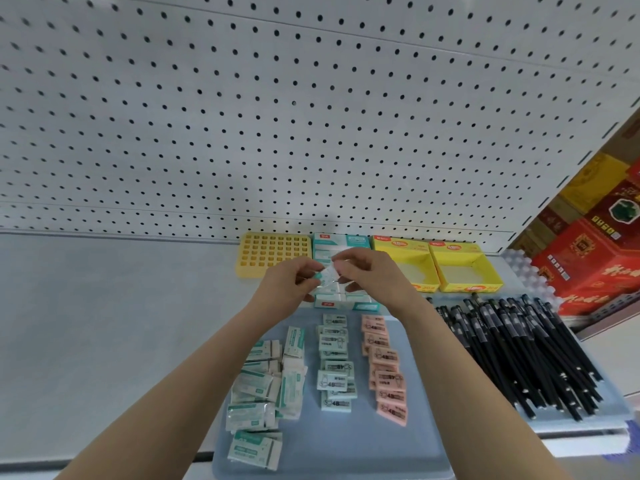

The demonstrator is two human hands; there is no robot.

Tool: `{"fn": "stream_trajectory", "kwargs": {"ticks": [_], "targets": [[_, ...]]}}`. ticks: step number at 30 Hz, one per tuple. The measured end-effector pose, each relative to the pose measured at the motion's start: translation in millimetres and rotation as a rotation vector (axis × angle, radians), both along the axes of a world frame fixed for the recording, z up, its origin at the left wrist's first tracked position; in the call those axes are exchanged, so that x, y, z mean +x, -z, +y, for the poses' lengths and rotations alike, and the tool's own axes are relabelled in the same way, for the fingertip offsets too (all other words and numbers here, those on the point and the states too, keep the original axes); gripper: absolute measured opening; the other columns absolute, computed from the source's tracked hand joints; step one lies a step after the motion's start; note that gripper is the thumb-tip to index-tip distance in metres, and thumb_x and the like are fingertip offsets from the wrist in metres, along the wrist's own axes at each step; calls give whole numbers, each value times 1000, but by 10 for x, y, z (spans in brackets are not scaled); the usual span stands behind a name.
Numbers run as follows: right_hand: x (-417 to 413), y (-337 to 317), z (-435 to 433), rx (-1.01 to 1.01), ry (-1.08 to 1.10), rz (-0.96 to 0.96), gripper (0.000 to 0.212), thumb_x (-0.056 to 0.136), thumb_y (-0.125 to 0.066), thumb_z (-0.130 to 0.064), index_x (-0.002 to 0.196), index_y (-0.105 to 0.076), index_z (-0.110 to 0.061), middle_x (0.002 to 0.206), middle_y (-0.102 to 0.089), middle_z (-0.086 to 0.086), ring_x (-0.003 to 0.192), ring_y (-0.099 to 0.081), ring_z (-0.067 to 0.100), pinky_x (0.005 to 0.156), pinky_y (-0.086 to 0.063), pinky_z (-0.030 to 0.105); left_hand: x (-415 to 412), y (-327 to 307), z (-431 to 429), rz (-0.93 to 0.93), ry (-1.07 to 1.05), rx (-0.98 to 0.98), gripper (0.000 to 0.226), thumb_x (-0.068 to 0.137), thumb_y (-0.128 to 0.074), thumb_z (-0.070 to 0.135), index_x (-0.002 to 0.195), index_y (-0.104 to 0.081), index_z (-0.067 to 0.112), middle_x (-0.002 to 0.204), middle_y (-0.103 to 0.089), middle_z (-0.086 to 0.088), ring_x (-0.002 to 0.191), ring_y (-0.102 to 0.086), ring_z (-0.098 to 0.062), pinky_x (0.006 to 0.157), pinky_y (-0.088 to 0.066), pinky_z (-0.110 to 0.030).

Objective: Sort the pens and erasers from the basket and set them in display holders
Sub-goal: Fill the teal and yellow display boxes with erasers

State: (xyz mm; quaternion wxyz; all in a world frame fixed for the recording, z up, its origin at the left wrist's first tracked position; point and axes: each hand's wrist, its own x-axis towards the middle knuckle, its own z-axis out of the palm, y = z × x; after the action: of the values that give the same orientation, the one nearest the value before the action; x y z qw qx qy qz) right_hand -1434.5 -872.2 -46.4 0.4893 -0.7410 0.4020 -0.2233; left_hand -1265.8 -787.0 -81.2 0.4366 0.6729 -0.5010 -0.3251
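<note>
Pinching crinkly wrapped eraser (pixel 327 273): left hand (pixel 289 280), right hand (pixel 372 271).

Open shelf lying to the left, clutter crowding the right

Bare shelf (pixel 104 323) is offering free passage; erasers (pixel 332 362), black pens (pixel 519 351) and display boxes (pixel 453 268) are blocking the centre and right.

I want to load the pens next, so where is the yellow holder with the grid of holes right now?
The yellow grid holder stands at the back of the shelf against the pegboard, just left of the teal-and-white eraser box and behind the left hand.
</note>
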Motion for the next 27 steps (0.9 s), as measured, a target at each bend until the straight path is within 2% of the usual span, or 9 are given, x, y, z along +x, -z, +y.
{"fn": "stream_trajectory", "kwargs": {"ticks": [3,7,10,14,18,20,23,27], "targets": [[20,46,-56,-14,-44,11,16,87,-71,-13,101,-72,-19,84,-72,2,72,-66,12,66,-54,23,7,1,-19,-56,11,-9,20,92,-65,10,111,-67,17,103,-71,-2,87,-69,-13,78,-59,-29],[-46,137,-259,-103,270,56,18,84,-67,-10,95,-73,-24,76,-69,-2,65,-63,13,69,-56,32,50,-2,-18,-362,23,23,25,92,-63,17,117,-67,21,108,-67,6,93,-61,-8,88,-50,-26],[16,202,-334,-90,324,66,18,84,-65,-8,96,-71,-20,76,-69,-2,61,-67,9,71,-56,30,69,-5,-9,-510,73,66,27,94,-60,18,120,-67,21,116,-64,3,97,-60,-12,88,-46,-26],[175,269,-392,-193,210,232,26,80,-74,-16,106,-69,-22,89,-66,-4,76,-64,9,69,-50,21,89,16,-7,-567,113,68,28,95,-59,20,122,-67,22,121,-63,3,103,-59,-16,90,-44,-28],[323,352,-433,-337,164,324,31,83,-71,-20,114,-70,-17,98,-67,2,87,-66,19,80,-52,30,96,31,-12,-587,121,56,28,95,-58,18,120,-68,22,118,-64,2,101,-60,-17,89,-45,-32],[372,391,-433,-413,146,372,26,87,-68,-20,112,-70,-16,97,-70,3,90,-66,21,81,-50,30,95,34,-9,-584,115,59,29,94,-58,17,120,-68,22,118,-65,1,101,-60,-18,89,-46,-32],[399,426,-448,-498,146,417,15,91,-65,-22,103,-72,-15,99,-71,3,90,-64,18,74,-42,24,74,34,-1,-594,98,58,29,94,-58,16,120,-69,23,118,-66,2,99,-61,-18,87,-46,-31],[413,444,-467,-538,142,463,14,93,-62,-23,101,-70,-13,100,-70,5,91,-63,20,72,-39,24,43,11,49,-586,83,69,29,93,-59,15,120,-69,23,121,-65,1,100,-61,-18,87,-45,-27]]}}
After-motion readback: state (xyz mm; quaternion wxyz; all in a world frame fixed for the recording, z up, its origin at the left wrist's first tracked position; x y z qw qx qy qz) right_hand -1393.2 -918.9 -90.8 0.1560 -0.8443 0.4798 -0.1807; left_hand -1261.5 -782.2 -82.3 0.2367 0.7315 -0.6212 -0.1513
